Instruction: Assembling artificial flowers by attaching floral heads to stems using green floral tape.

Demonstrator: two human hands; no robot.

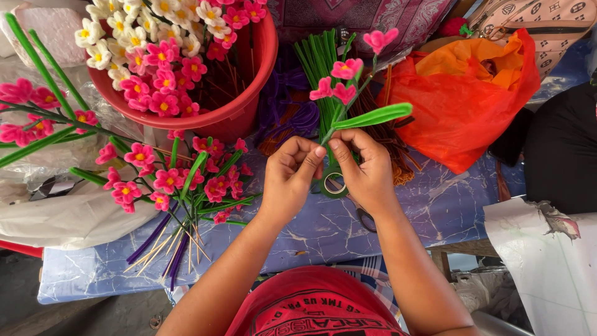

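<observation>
Nearby, red bucket (249,106) brims with flowers (163,56) — fingers (314,155) pinch flower stem (348,93).

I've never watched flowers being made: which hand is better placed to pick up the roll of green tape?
Probably the right hand: the green tape roll lies directly under its fingers, while the left hand pinches the flower sprig stem slightly farther off.

Soft, even daylight is filling the scene, bright and without harsh glare. Only faint shadows are lying under the forearms on the tabletop (435,205). Colours are showing vivid and the centre is staying sharp, while the wide lens is bending and slightly softening the edges.
</observation>
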